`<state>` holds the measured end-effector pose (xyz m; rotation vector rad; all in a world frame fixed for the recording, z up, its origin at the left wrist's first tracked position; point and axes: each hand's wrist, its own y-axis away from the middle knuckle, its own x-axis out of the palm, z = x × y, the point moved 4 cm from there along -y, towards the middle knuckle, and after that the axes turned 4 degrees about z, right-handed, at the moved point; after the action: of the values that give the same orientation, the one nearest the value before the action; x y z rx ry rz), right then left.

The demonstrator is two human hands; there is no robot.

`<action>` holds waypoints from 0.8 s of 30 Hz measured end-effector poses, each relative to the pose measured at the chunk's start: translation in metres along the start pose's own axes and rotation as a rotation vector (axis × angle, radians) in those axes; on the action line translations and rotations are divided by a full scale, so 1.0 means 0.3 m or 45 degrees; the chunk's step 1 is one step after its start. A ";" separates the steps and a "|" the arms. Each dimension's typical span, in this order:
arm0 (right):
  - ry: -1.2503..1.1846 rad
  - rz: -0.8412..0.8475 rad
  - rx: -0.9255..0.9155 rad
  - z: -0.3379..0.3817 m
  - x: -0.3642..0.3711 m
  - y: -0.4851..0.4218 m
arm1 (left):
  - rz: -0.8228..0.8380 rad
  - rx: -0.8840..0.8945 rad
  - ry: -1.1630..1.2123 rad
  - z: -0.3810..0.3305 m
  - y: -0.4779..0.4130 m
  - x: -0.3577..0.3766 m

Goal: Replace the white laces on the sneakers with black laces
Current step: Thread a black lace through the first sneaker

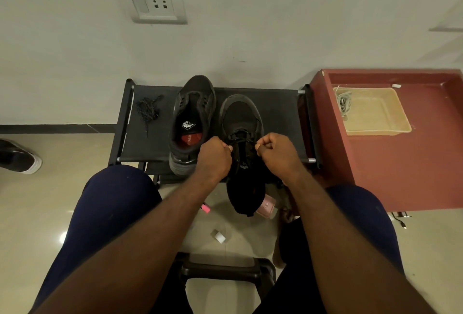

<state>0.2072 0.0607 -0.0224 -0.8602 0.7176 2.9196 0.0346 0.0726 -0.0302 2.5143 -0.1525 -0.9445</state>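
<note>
Two black sneakers stand on a black fabric rack (275, 113). The left sneaker (193, 118) has no lace and its insole shows. The right sneaker (241, 123) has a black lace (239, 137) threaded through its lower eyelets. My left hand (214, 156) pinches one end of that lace, and my right hand (275, 152) pinches the other end, each pulled out to its side. A second black lace (148, 111) lies bunched on the rack's left part. White laces (343, 103) lie coiled in a tan tray (375, 118).
The tan tray sits on a red table (400, 168) at the right. A wall with a socket (156, 0) is behind the rack. On the floor lie a pink marker (206, 208), a pink object (266, 205) and a white scrap (220, 236). Another shoe (17, 156) is at far left.
</note>
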 end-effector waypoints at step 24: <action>0.010 -0.003 0.082 -0.035 -0.015 0.028 | 0.228 0.080 0.262 -0.007 0.018 0.032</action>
<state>0.2154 0.0491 -0.0244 -0.8666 0.8055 2.8754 0.0436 0.0660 -0.0322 2.5846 -0.3402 -0.6153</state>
